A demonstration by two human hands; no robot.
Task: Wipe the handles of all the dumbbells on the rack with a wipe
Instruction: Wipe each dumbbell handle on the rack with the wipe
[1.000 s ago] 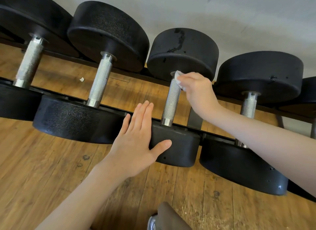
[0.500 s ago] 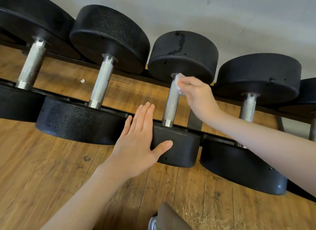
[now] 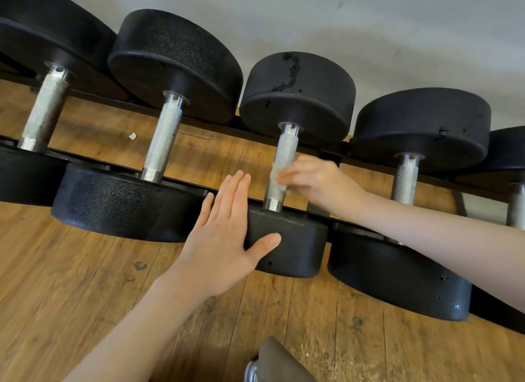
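Right grip (image 3: 318,182) around knurled handle (image 3: 285,151)

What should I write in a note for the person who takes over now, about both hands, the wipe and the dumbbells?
Left hand: flat, fingers straight, pressing the near weight of the middle dumbbell.
Right hand: blurred, holds the wipe against the lower half of that dumbbell's handle.
Done: cannot tell which other handles are already wiped.
Left: finish this handle, then check the others along the rack.
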